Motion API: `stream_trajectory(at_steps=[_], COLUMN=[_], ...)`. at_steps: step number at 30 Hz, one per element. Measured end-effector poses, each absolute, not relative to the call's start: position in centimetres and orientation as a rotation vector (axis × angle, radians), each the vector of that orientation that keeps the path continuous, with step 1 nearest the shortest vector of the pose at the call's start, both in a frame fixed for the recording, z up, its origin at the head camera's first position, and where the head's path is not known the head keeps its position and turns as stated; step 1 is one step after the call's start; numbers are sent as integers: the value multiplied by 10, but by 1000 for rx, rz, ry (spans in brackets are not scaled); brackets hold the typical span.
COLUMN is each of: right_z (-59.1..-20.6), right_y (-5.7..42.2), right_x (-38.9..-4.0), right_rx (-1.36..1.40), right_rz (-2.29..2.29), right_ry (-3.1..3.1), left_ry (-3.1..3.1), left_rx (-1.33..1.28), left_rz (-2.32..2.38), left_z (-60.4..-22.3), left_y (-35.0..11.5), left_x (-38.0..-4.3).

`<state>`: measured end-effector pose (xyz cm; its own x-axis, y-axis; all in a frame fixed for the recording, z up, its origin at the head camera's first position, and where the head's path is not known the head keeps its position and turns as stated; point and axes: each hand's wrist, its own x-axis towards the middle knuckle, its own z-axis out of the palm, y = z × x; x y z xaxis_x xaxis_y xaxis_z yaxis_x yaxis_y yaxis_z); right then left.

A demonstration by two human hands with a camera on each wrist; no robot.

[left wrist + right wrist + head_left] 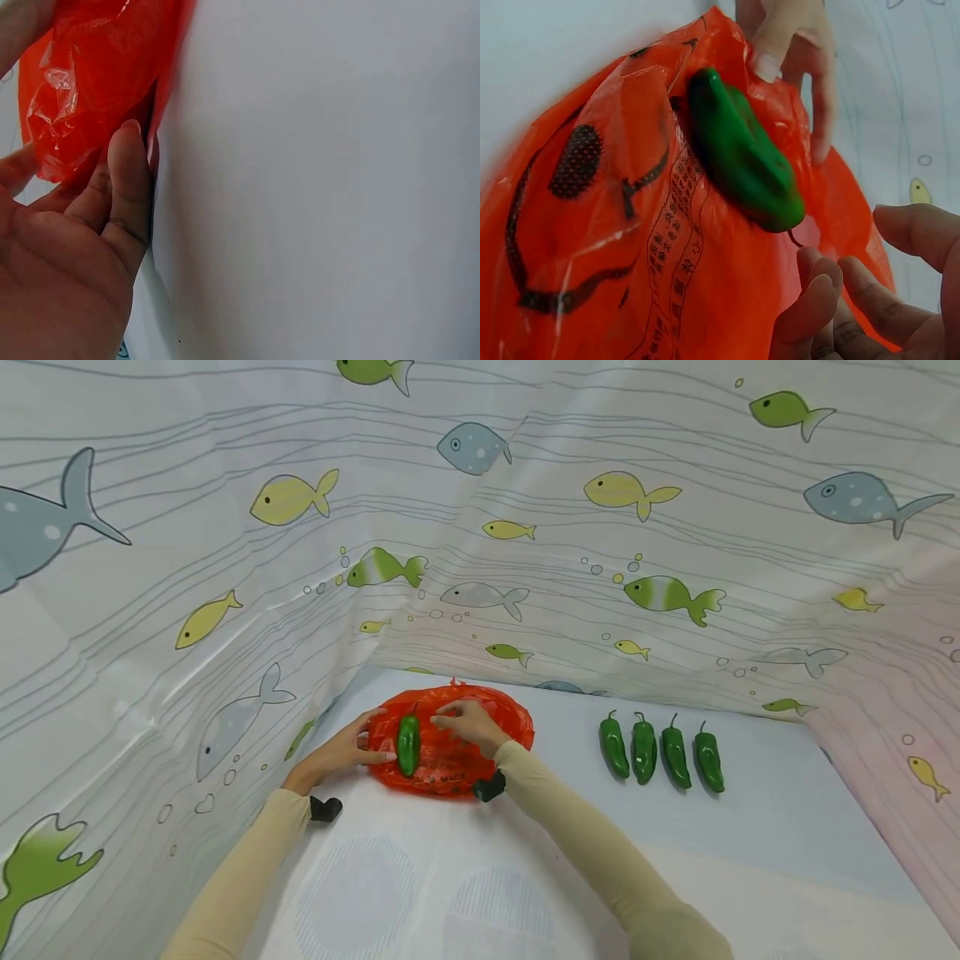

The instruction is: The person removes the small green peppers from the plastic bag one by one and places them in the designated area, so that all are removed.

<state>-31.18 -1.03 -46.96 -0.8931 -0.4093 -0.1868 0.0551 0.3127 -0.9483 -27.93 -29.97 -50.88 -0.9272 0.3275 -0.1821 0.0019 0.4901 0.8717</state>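
Note:
One green chili pepper (408, 746) lies on a crumpled red plastic bag (450, 783), its thin stem pointing away from me. At the bag's left edge, my left hand (347, 750) holds the plastic, thumb on top beside the pepper and other fingers partly under the bag (75, 90). Over the bag's middle, right of the pepper, is my right hand (472, 724), its fingers loosely bent with nothing between them. In the right wrist view, the pepper's (742, 154) stem ends close by the right fingertips (817, 292); contact is unclear.
Toward the right of the white table (570, 827), several green chili peppers (643, 752) lie side by side, stems pointing away. A fish-patterned sheet (555, 568) rises behind the table and along its sides. Dark bands sit at both wrists.

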Motion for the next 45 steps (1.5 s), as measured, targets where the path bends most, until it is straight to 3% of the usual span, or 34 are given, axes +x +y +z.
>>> stream_trajectory(at_steps=[22,45], right_z=[-487,-487], right_y=[-57,-67], right_x=[-315,-316], right_rx=[-246,-164], right_rz=[-1603,-1508], right_ry=[2168,2191], left_ry=[2416,2417], left_rx=[258,249], left_rz=[1412,1422], left_z=[-508,-507], left_y=[-303,-298], left_x=[-279,-280])
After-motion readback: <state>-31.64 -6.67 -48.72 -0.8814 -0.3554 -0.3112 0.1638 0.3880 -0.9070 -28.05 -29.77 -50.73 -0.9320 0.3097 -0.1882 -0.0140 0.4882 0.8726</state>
